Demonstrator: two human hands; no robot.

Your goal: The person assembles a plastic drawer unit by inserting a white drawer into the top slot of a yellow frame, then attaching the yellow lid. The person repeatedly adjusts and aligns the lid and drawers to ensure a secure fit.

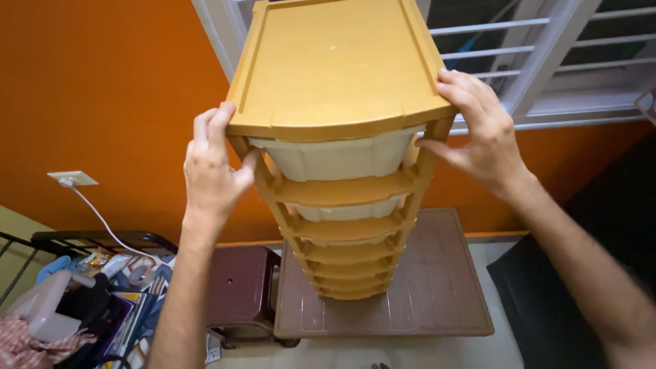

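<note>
A tall yellow-brown plastic drawer tower [335, 61] with several cream drawers stands upright on a brown plastic table [437, 294]. Both my hands grip its top tier. My left hand [213, 167] clasps the front left corner, fingers over the rim and thumb against the post beside the top cream drawer [335, 158]. On the opposite side my right hand [478, 130] holds the front right corner the same way, fingers on the top rim, thumb on the post.
An orange wall [102, 89] is behind, with a white window grille [567, 61] at the upper right. A dark maroon stool [240, 287] stands left of the table. A wall socket with a white cable [74, 180] and a cluttered rack [75, 301] fill the lower left.
</note>
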